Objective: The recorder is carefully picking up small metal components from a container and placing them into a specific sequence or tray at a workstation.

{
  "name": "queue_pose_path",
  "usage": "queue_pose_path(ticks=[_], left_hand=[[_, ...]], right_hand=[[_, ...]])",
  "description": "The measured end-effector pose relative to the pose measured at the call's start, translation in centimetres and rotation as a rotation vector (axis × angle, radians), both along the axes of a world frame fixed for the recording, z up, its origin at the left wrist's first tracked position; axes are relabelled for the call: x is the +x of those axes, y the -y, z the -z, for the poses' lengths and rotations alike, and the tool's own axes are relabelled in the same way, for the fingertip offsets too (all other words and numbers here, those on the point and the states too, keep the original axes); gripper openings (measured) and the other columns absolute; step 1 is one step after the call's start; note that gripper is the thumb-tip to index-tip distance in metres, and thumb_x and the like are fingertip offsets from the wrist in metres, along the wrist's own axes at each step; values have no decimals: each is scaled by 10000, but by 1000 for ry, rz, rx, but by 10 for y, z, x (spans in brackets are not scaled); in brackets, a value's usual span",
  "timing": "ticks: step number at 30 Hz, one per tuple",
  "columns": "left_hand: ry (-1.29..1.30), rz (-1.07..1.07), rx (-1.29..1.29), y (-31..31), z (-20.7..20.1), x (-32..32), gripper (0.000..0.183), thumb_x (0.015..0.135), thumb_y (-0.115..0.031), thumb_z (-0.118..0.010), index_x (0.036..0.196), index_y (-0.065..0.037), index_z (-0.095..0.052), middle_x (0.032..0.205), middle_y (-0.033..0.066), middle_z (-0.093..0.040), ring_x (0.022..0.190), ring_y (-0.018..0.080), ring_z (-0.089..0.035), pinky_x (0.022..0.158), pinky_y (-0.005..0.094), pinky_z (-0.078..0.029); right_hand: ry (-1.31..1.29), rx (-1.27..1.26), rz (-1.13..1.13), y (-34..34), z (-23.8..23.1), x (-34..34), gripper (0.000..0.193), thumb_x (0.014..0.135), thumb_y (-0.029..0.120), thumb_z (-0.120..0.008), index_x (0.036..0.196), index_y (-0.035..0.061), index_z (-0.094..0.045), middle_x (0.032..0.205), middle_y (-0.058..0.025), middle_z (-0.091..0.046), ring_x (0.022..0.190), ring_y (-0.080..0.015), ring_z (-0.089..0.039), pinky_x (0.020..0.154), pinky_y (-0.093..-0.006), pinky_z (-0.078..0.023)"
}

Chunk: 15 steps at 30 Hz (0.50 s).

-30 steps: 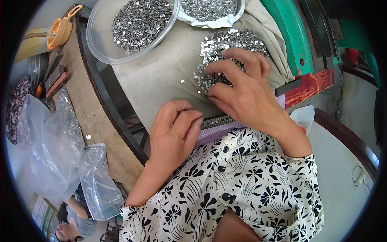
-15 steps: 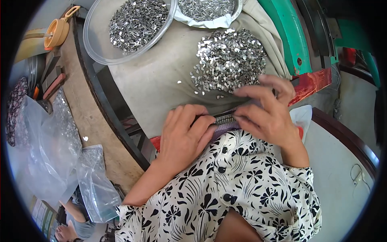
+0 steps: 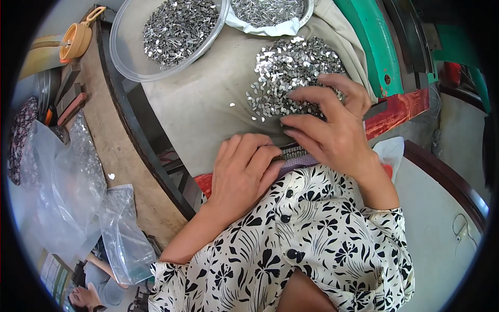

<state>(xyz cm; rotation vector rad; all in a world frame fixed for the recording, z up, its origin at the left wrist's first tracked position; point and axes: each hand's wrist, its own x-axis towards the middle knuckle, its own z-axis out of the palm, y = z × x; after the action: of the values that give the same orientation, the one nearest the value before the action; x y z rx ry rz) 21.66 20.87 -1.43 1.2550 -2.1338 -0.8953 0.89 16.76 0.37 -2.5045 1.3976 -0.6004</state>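
Note:
A heap of small shiny metal pieces (image 3: 291,73) lies on the beige cloth. My right hand (image 3: 338,130) hovers at its near edge, thumb and fingers apart, with nothing visible between them. Close to my body, a narrow dark strip or holder (image 3: 293,153) carries a close-set row of small metal parts. My left hand (image 3: 241,169) is closed round the left end of this strip, thumb on the near side, and covers that end. Purple checked cloth (image 3: 304,162) shows just below the strip.
Farther off stand a clear plastic bowl (image 3: 117,52) of small metal parts and a round dish (image 3: 309,13) of thin metal pins. Clear plastic bags (image 3: 125,239) and an orange cup-shaped holder (image 3: 75,41) are at left. A green metal frame (image 3: 371,47) borders the right side. Another person (image 3: 104,283) appears lower left.
My right hand has moved up and left, away from the strip to the heap's near edge, its fingers spreading. My left hand stays on the strip, shifted only slightly.

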Motion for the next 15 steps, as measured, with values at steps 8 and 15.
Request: queue_pose_path(ticks=[8,15], left_hand=[[-66,-110,3,9,-1,8,223,774,-79,-750,972,-49,-653,1005,86,-596,894,289,-583,758,387,-469],[17,-73,-61,32,-2,0,163,786,-56,-717,941,-62,-666,955,64,-586,855,274,-585,742,393,-484]], right_hand=[[-18,0,-74,1,1,-8,129,661,189,-787,770,185,-719,1180,52,-654,1245,-287,-444,1010,-414,-269],[-34,91,33,-9,1,-20,180,660,170,-816,829,175,-754,1181,10,-658,1250,-327,-430,1043,-431,-263]])
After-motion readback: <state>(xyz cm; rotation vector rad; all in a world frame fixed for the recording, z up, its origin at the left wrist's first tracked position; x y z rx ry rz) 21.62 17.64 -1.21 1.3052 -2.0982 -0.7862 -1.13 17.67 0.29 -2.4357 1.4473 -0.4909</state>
